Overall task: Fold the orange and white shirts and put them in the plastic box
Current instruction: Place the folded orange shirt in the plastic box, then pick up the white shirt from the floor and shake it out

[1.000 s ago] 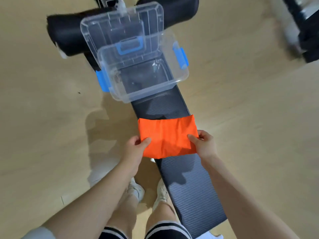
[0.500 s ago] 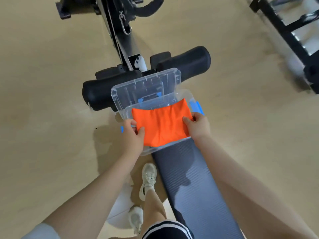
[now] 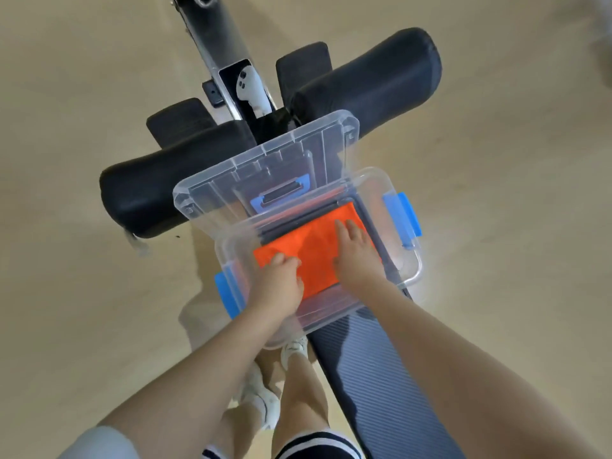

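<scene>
One clear plastic box [image 3: 409, 276] sits on the far end of one dark padded bench [image 3: 381, 376]. One clear lid [image 3: 231, 173] leans at the box's far side, bearing one blue handle [image 3: 281, 195]. The box has two blue latches: one on the left [image 3: 227, 293], one on the right [image 3: 405, 217]. One folded orange shirt [image 3: 318, 250] lies inside. Two hands reach in, the left hand [image 3: 281, 283] and the right hand [image 3: 356, 256]. Two black roller pads lie beyond: left [image 3: 165, 187], right [image 3: 367, 81]. Two white shoes [image 3: 261, 392] show near the bench.
</scene>
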Tool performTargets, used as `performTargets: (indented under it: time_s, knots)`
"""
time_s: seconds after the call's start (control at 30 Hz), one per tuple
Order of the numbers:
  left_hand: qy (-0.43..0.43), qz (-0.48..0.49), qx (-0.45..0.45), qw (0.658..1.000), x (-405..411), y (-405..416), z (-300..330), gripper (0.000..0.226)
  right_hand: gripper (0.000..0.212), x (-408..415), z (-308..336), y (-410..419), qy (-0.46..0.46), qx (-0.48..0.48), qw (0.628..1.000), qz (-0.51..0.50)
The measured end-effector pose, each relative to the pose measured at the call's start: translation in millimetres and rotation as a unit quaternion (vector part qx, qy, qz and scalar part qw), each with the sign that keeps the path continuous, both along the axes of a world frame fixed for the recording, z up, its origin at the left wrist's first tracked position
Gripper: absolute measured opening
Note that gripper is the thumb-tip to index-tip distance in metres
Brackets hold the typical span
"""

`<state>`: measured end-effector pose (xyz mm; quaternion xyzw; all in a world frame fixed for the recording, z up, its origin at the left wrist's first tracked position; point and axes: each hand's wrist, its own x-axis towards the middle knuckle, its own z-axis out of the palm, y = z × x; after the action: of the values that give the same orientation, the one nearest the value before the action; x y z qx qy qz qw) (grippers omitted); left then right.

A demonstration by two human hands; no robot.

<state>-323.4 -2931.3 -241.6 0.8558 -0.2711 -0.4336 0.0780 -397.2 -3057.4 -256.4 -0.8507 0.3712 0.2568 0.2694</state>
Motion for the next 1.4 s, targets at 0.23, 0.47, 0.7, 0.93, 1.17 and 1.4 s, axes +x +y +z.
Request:
performTargets:
  time_s: [0.23, 0.47, 0.7, 0.93, 1.17, 1.4]
  knots:
    - [0.029, -0.209, 0.185, 0.96, 4, 3, -40, 0.064, 0.065, 1, -13, 0, 0.169, 0.059, 0.984, 0.01]
    - [0.056, -0.251, -0.004, 0.966, 19, -11, 9, 0.041, 0.03, -11, 38, 20, -0.08, -0.015, 0.985, -0.154]
    - [0.123, -0.274, -0.138, 0.944, 1, -20, 119, 0.022, 0.022, -113, 147, 103, -0.154, 0.003, 0.882, -0.445]
    - [0.159, -0.467, -0.103, 0.864, -105, -8, 167, 0.014, 0.024, -249, 201, 219, -0.077, -0.017, 0.771, -0.632]
    - [0.154, -0.65, -0.09, 0.739, -269, 70, 204, 0.027, 0.016, -376, 223, 344, -0.129, -0.036, 0.616, -0.776]
    - [0.148, -0.727, -0.098, 0.664, -441, 173, 213, 0.027, 0.017, -519, 227, 470, -0.1, -0.023, 0.592, -0.8]
